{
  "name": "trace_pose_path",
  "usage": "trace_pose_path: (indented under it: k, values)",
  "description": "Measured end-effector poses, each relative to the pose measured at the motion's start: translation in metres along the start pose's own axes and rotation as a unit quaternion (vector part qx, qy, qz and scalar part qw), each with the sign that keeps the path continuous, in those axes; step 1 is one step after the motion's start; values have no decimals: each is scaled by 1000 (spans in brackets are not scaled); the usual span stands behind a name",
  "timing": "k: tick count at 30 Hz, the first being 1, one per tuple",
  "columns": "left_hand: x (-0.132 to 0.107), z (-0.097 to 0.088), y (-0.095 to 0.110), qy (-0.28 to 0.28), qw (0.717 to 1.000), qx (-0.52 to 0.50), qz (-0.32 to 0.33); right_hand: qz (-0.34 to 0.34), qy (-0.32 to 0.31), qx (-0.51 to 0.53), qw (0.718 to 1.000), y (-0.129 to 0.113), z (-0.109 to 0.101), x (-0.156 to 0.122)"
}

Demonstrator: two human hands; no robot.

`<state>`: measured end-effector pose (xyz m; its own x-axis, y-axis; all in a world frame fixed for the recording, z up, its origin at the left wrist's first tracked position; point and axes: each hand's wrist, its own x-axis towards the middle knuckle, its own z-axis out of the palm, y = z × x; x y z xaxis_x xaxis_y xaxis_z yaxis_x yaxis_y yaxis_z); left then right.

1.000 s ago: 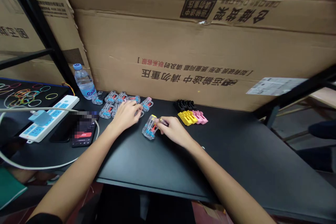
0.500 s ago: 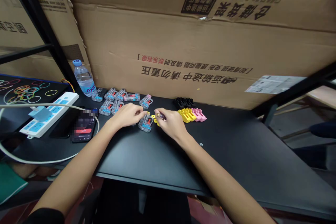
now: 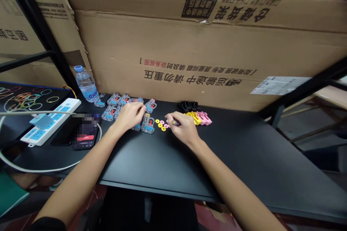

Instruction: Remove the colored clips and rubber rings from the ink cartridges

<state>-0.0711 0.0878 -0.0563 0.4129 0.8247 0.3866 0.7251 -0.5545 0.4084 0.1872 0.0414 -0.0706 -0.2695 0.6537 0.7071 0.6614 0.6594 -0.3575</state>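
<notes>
On the black table (image 3: 151, 173), right hand (image 3: 184, 128) in a tight pinch on a small dark piece (image 3: 174, 122), just beside yellow and pink rings (image 3: 161, 124); left hand (image 3: 130, 115) curled on clear plastic clips (image 3: 123, 99), hold hard to tell; slow and steady best.

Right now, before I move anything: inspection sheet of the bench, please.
Surface: black table, flat, with things along its far edge.
Job's things: clear clips with blue and red parts, clustered; small yellow rings and pink rings lie loose beside them; yellow pieces, pink pieces and black pieces sit further right.
Grips: left hand is over the clips; right hand pinches a small dark item.
Clutter: water bottle, two phones, rubber bands on a dark mat.
Cables: white cable loops past a power strip.
Surroundings: cardboard boxes behind the table, their print upside down.
</notes>
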Motion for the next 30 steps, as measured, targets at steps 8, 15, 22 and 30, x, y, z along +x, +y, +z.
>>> trace_pose_path:
  k: [8,15,22,30]
  values:
    - [6,22,-23,-64,986,132,-77,52,-48,17,997,-2,-4,0]
    - [4,19,-23,-77,989,109,-59,48,-50,33,997,-6,-5,1]
    - [6,24,-24,-56,996,49,-51,43,-55,32,997,-11,-7,1]
    - [2,17,-6,-63,997,35,10,89,-55,11,994,-13,-7,2]
